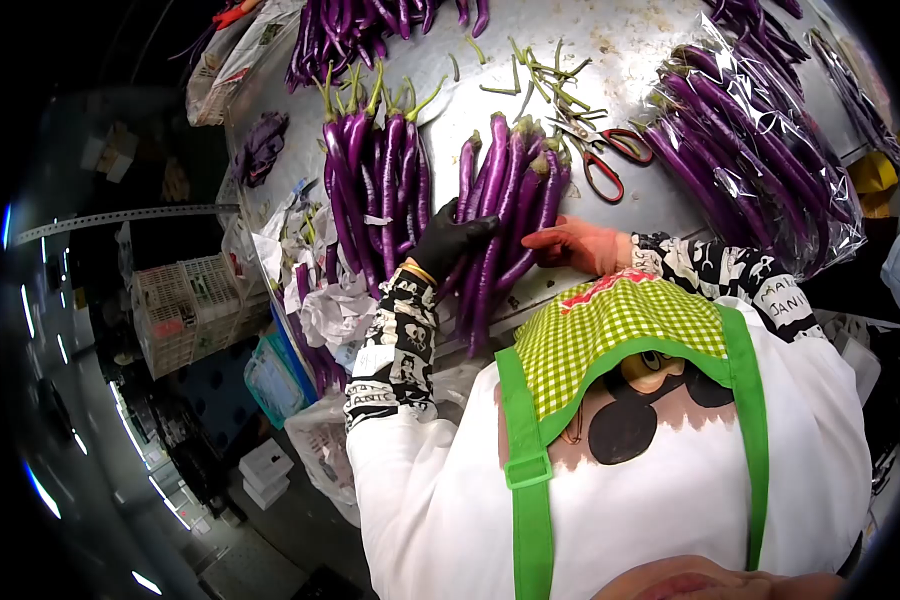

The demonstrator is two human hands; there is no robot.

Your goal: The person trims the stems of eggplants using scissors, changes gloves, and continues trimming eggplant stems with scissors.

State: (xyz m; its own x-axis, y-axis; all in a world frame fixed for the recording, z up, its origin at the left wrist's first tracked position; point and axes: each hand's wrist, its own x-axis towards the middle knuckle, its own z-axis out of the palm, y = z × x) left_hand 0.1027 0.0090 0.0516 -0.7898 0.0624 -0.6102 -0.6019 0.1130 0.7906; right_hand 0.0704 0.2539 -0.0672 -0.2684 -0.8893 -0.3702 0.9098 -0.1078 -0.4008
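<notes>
two hands at middle eggplants (508, 185), near-edge spill risk.
left hand (453, 240) clamped on the bunch's left; right hand (578, 245) at its right, fingers out, not closed, contact can't tell. bunch sits mid-table (595, 55), tips at near edge. if left grip loosens, loose ones could slide off; stem ends swung right could catch on spread scissors (590, 138) and get nicked.

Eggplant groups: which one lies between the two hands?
The middle group, left of the red-handled scissors; left hand and right hand flank only this one.
</notes>
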